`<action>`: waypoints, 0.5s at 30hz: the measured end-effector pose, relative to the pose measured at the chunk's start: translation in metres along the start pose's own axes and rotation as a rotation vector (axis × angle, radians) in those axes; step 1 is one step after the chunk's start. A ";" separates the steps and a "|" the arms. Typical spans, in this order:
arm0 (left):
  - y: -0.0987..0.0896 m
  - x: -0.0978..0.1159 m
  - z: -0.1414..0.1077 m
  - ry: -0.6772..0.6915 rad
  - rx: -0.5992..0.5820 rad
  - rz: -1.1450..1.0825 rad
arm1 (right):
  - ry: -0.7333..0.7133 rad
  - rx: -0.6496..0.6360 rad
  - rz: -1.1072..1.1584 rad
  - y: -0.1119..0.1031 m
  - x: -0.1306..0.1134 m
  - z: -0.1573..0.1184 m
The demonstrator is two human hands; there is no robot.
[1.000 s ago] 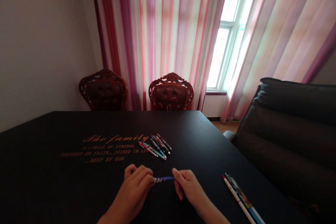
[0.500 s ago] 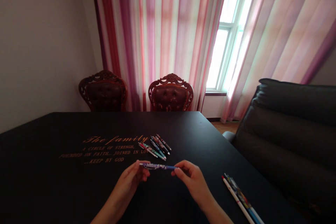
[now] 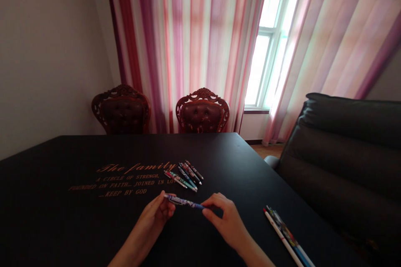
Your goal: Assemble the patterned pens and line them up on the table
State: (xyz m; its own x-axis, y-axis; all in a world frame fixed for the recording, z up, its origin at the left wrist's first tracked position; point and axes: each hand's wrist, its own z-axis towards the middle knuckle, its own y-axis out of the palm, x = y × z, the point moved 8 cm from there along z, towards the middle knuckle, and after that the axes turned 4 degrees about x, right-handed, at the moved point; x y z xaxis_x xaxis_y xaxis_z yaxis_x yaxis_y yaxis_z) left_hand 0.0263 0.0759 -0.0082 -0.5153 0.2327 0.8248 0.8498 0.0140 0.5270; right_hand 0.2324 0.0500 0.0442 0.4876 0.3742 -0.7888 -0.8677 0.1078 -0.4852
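Left hand (image 3: 156, 212) pinching the clip end of a purple-and-blue pen (image 3: 186, 202), right hand (image 3: 226, 217) pinching its blue end, pen held above a black table (image 3: 78, 229), loose pens (image 3: 188, 178) just beyond, carved chairs (image 3: 202, 116), striped curtain (image 3: 197, 29) behind

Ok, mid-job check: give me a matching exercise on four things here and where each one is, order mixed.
1. purple-and-blue pen
2. pen cluster
3. red-tipped white pen
4. carved chair

A. beyond the far edge of the table
B. at the right end of the gold lettering
C. between the left hand and right hand
D. beside a patterned pen, on the right

Pairs: 1-C, 2-B, 3-D, 4-A.
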 end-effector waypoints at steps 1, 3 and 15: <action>0.000 0.000 0.000 0.010 0.002 0.014 | -0.025 -0.010 -0.021 0.002 -0.002 -0.001; 0.001 -0.001 0.001 0.028 0.008 0.055 | -0.052 -0.027 -0.067 0.007 -0.004 -0.002; -0.011 -0.002 0.010 0.089 0.063 0.357 | -0.003 0.399 -0.414 -0.112 -0.006 -0.018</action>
State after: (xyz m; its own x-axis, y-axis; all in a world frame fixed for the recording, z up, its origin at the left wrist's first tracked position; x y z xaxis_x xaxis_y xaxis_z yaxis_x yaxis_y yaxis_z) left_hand 0.0195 0.0854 -0.0175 -0.1901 0.1486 0.9705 0.9815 0.0076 0.1911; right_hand 0.3290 0.0188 0.0964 0.7946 0.2293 -0.5621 -0.5741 0.5848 -0.5731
